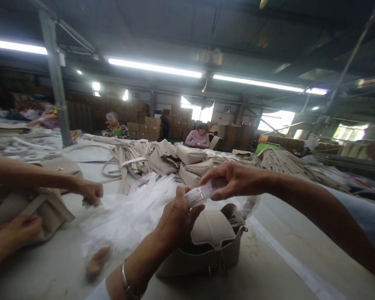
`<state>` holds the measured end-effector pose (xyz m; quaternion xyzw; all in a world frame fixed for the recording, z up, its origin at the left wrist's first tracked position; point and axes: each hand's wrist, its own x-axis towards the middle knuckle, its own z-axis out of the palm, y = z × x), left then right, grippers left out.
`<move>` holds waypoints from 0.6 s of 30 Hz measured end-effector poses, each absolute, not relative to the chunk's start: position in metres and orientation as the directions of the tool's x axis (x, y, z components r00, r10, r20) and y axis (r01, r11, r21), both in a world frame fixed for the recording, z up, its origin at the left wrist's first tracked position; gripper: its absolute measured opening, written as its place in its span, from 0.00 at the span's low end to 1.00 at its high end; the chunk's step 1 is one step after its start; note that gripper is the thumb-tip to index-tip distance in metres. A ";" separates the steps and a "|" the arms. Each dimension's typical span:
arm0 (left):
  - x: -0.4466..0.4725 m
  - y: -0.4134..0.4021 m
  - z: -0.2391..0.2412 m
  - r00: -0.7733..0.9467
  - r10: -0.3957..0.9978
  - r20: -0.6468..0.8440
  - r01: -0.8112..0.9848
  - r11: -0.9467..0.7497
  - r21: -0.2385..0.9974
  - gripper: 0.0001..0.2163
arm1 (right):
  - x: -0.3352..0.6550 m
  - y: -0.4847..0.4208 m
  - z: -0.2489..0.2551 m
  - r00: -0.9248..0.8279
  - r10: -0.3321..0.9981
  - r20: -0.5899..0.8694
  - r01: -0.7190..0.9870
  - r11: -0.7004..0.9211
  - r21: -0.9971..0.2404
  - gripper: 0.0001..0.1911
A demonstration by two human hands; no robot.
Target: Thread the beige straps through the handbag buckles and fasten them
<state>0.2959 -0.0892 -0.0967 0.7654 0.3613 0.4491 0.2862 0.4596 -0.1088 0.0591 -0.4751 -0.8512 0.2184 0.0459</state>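
In front of me a beige handbag point(203, 262) stands on the table, its flap point(212, 228) partly lifted and its inside dark. Over the bag, my left hand point(176, 214) is closed round a pale strap point(196, 196) with a gold-coloured buckle. Thin clear wrapping point(209, 189) covers part of this strap. From the other side, my right hand point(233, 181) curls its fingers and thumb round the wrapped end. Both hands touch the same strap, just above the bag's opening. A heap of thin white sheets point(137, 210) lies beyond my left wrist.
At left, a co-worker's hands point(92, 192) work by another beige bag point(50, 208). Beige bags point(192, 156) and bundled straps point(134, 162) are piled ahead. A blurred brown object point(98, 262) lies near my left forearm. A white strip point(287, 250) crosses the table at right.
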 end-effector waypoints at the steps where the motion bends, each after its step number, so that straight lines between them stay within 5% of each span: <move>1: 0.297 -0.088 -0.098 0.322 0.811 0.488 0.239 -0.569 0.787 0.17 | 0.453 -0.108 0.060 -0.551 0.822 -0.143 0.791 0.460 -0.402 0.22; 4: 0.293 -0.083 -0.102 0.295 0.816 0.497 0.106 -0.545 0.832 0.23 | 0.435 -0.106 0.064 -0.554 0.812 -0.182 0.811 0.478 -0.336 0.21; 7: 0.276 -0.077 -0.111 0.319 0.798 0.511 0.159 -0.576 0.802 0.29 | 0.425 -0.108 0.071 -0.508 0.828 -0.236 0.857 0.460 -0.232 0.20; 11: 0.255 -0.069 -0.130 0.512 0.685 0.519 0.210 -0.685 0.698 0.15 | 0.419 -0.111 0.076 -0.440 0.853 -0.281 0.895 0.441 -0.066 0.21; 18: 0.260 -0.065 -0.148 0.496 0.726 0.476 0.224 -0.637 0.738 0.15 | 0.384 -0.113 0.064 -0.547 0.780 -0.305 0.670 0.626 0.398 0.09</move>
